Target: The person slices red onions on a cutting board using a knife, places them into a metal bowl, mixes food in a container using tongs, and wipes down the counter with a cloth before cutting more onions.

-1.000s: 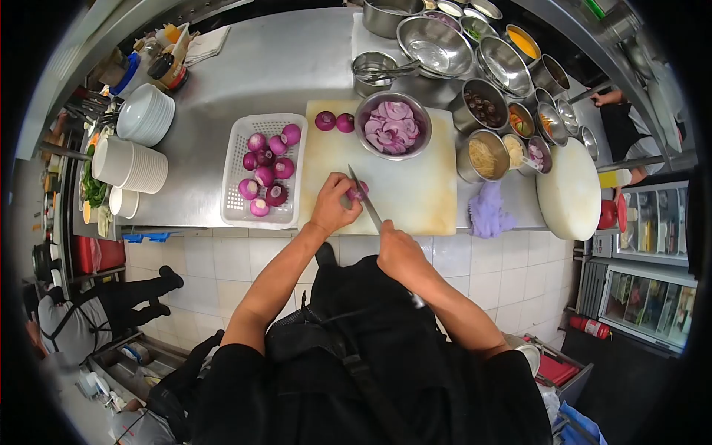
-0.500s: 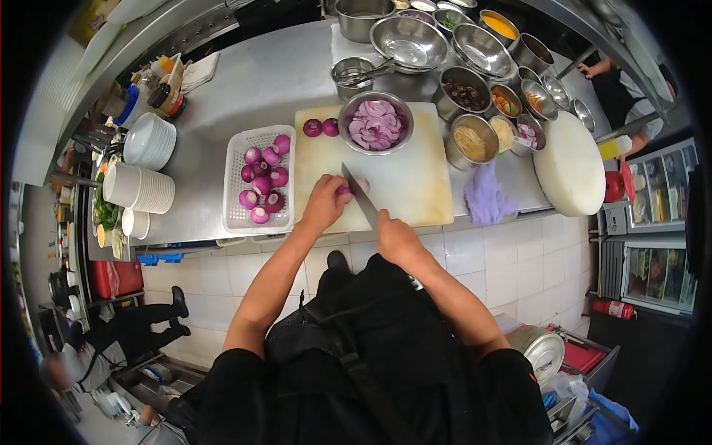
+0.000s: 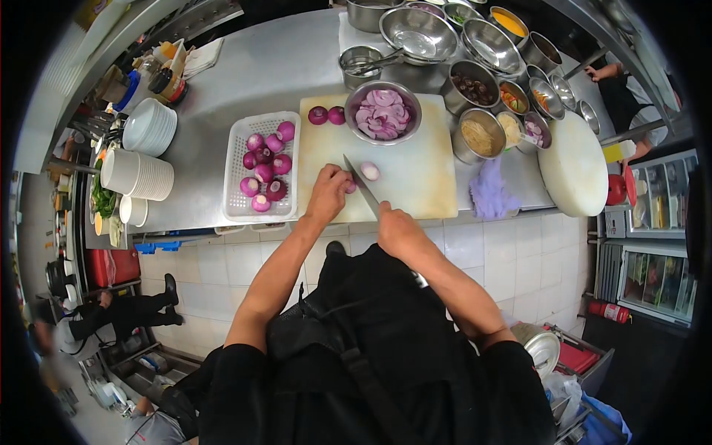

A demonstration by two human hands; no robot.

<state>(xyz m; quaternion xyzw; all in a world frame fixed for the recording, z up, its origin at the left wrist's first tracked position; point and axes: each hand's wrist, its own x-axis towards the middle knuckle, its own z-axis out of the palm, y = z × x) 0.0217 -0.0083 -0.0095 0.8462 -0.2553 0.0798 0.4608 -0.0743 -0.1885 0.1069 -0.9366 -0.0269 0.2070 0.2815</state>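
My left hand (image 3: 331,194) has its fingers closed on a piece of red onion (image 3: 349,186), partly hidden by them, on the white cutting board (image 3: 423,170). My right hand (image 3: 399,227) grips the knife (image 3: 362,187) by its handle, the blade slanting up and left beside the onion piece. A cut onion half (image 3: 369,170) lies just right of the blade. Behind it a steel bowl (image 3: 355,132) holds sliced onion (image 3: 382,115). Two purple onions (image 3: 318,115) sit at the board's back left. The white perforated basket (image 3: 232,174) left of the board holds several more.
Steel pots and bowls (image 3: 419,33) fill the back right. A purple cloth (image 3: 491,190) and a thick round white block (image 3: 569,165) are at right. Stacked white bowls (image 3: 139,175) and plates (image 3: 151,127) stand at left. Other people are at both sides.
The onion has come apart: one half now lies right of the blade, while the other piece stays in my left hand. The camera view has shifted slightly.
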